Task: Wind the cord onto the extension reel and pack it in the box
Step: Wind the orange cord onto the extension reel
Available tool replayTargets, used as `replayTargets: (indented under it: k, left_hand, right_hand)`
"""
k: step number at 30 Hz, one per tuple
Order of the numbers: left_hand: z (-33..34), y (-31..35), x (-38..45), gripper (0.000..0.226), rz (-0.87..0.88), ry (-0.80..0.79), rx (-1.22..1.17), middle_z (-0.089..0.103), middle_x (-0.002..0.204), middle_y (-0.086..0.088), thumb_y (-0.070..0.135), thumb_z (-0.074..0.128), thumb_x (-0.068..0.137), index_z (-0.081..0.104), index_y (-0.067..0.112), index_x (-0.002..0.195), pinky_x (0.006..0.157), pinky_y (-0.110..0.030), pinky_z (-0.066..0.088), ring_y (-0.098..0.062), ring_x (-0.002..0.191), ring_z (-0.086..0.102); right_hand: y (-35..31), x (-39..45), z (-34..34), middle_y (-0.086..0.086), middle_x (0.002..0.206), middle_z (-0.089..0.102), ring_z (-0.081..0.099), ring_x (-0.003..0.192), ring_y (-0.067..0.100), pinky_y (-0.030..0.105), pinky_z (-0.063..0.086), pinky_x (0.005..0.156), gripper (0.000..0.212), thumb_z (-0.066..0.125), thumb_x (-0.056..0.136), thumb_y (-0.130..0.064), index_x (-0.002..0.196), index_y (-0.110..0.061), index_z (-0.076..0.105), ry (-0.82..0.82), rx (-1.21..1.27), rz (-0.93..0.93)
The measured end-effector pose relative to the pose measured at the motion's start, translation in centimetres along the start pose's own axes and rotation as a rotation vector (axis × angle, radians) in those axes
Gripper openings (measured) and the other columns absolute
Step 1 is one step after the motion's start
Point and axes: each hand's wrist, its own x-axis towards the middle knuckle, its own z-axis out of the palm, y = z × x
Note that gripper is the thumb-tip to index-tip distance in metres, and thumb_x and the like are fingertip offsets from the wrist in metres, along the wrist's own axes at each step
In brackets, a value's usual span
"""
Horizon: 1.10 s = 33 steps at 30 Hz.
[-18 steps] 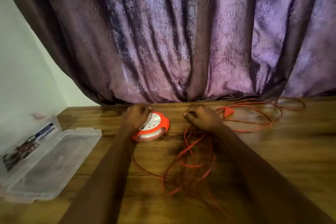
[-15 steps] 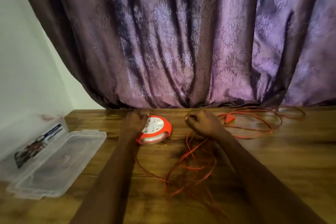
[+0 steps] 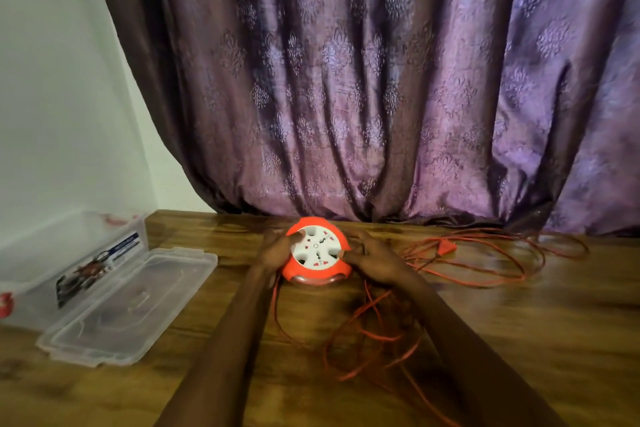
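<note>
Head view: loose cord [image 3: 388,336] beside reel [image 3: 317,251].

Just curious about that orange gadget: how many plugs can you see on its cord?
1. The orange plug lies on the wooden table right of the reel, among loose cord. Tangles might hide more.

Background: curtain, wall, table.
Purple patterned curtain [image 3: 363,87] hangs in folds down to the back edge of the wooden table [image 3: 554,322]; plain white wall [image 3: 59,87] at left.
</note>
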Motion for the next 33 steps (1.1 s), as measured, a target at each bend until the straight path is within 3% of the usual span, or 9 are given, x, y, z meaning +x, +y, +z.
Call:
replayTargets:
  k: [2, 6, 9, 11, 15, 19, 25, 28, 33]
  left_hand:
    - [1.3, -0.2, -0.2, 0.009, 0.057, 0.016, -0.125, 0.077, 0.093, -0.012, 0.004, 0.068, 0.09, 0.069, 0.011, 0.096, 0.07, -0.035, 0.061, -0.029, 0.085, 0.069]
    - [4.1, -0.9, 0.2, 0.035, 0.092, 0.031, -0.312, 0.063, 0.128, -0.028, 0.003, 0.059, 0.096, 0.058, -0.004, 0.13, 0.103, -0.057, 0.049, -0.041, 0.118, 0.062]
    - [5.6, -0.8, -0.1, 0.045, 0.056, -0.029, -0.497, 0.058, 0.137, -0.025, 0.005, 0.049, 0.1, 0.049, 0.001, 0.145, 0.109, -0.057, 0.044, -0.041, 0.128, 0.056]
    - [5.4, -1.0, -0.3, 0.042, 0.02, -0.106, -0.544, 0.064, 0.131, -0.02, 0.006, 0.049, 0.1, 0.053, 0.005, 0.141, 0.103, -0.052, 0.05, -0.036, 0.122, 0.06]
    - [3.7, -1.3, -0.1, 0.017, 0.012, -0.143, -0.313, 0.074, 0.08, 0.001, 0.001, 0.061, 0.093, 0.062, 0.018, 0.095, 0.057, -0.027, 0.058, -0.015, 0.073, 0.065]
    - [4.0, -1.8, -1.0, 0.019, 0.07, -0.122, -0.274, 0.06, 0.092, -0.004, 0.005, 0.065, 0.094, 0.054, 0.021, 0.096, 0.059, -0.027, 0.059, -0.016, 0.077, 0.065]
    - [4.4, -1.3, -1.9, 0.032, 0.19, -0.062, -0.326, 0.064, 0.1, 0.001, 0.002, 0.066, 0.093, 0.052, 0.017, 0.117, 0.066, -0.025, 0.061, -0.011, 0.087, 0.066]
    - [4.3, -0.6, -2.0, 0.031, 0.256, -0.055, -0.362, 0.061, 0.099, -0.002, -0.001, 0.064, 0.093, 0.052, 0.016, 0.115, 0.059, -0.02, 0.054, -0.012, 0.082, 0.061]
    - [3.5, -0.1, -1.5, 0.037, 0.3, -0.058, -0.307, 0.066, 0.09, 0.004, 0.003, 0.064, 0.094, 0.053, 0.001, 0.129, 0.056, -0.02, 0.052, -0.007, 0.076, 0.061]
  right_hand:
    - [0.2, 0.2, -0.3, 0.012, 0.129, 0.063, 0.066, 0.107, 0.013, 0.027, 0.055, 0.089, 0.053, 0.068, 0.088, 0.001, 0.135, -0.004, 0.046, 0.112, 0.136, -0.003]
    - [0.3, 0.5, -1.5, 0.013, 0.111, 0.062, 0.064, 0.051, 0.004, 0.019, 0.051, 0.044, 0.047, 0.062, 0.094, -0.009, 0.136, -0.015, 0.042, 0.261, 0.356, 0.116]
    - [0.8, 0.3, -1.4, 0.012, 0.113, 0.066, 0.067, 0.055, 0.016, 0.021, 0.054, 0.05, 0.033, 0.061, 0.096, -0.018, 0.126, -0.02, 0.047, 0.168, 0.438, 0.16]
    - [1.2, 0.3, -1.2, 0.012, 0.104, 0.07, 0.068, 0.059, 0.016, 0.022, 0.054, 0.054, 0.03, 0.06, 0.097, -0.02, 0.125, -0.024, 0.049, 0.154, 0.469, 0.14]
    - [1.7, 0.9, -1.9, -0.003, 0.075, 0.07, 0.063, 0.058, 0.01, 0.024, 0.051, 0.054, 0.039, 0.055, 0.098, -0.012, 0.13, -0.035, 0.05, 0.301, 0.534, 0.045]
    - [1.9, 1.2, -2.2, -0.003, 0.07, 0.063, 0.056, 0.059, 0.008, 0.024, 0.05, 0.051, 0.053, 0.054, 0.098, -0.008, 0.146, -0.026, 0.043, 0.363, 0.453, -0.042]
    - [1.9, 0.5, -2.8, 0.006, 0.136, 0.054, 0.063, 0.101, 0.01, 0.039, 0.052, 0.092, 0.07, 0.064, 0.093, -0.028, 0.153, -0.022, 0.029, 0.448, -0.114, -0.229]
    - [1.7, -0.7, -3.2, 0.002, 0.138, 0.045, 0.05, 0.094, -0.016, 0.028, 0.046, 0.089, 0.069, 0.056, 0.092, -0.044, 0.153, -0.031, 0.025, 0.517, -0.392, -0.37]
    - [0.5, -0.9, -4.1, 0.002, 0.142, 0.045, 0.057, 0.111, 0.009, 0.032, 0.049, 0.094, 0.072, 0.063, 0.092, -0.038, 0.153, -0.029, 0.025, 0.506, -0.339, -0.385]
